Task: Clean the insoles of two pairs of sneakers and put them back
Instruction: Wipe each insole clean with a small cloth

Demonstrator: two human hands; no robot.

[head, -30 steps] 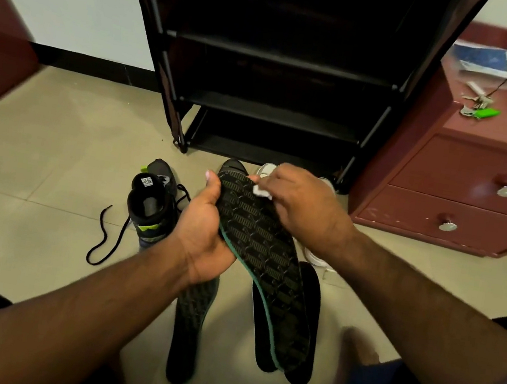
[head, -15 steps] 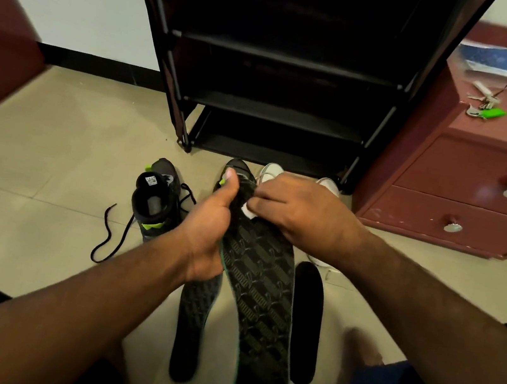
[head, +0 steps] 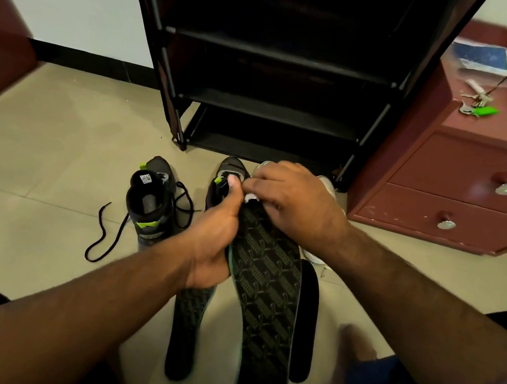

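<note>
Left hand: grip clenched around the left edge of the long dark patterned insole with a teal rim, thumb up along its toe end. I read the insole as held lengthwise, toe end at 12 o'clock, heel end toward me at 6.

Right hand: grip pinching a small white cloth or wipe against the toe end of that insole, fingers curled down over it.

Under the hands, on the beige tiled floor: a second dark patterned insole at 7 o'clock of the held one, and a plain black insole just at its 3 o'clock side, partly hidden behind it.

At 10 o'clock of the left hand, a black sneaker with green accents stands upright, its black lace trailing loose on the floor. A matching sneaker shows above the thumbs. Bits of a white sneaker peek out past the right hand.

At 12 o'clock, a black open shoe rack. At 2 o'clock, a maroon two-drawer cabinet carrying keys with a green tag and a clear plastic bag.
</note>
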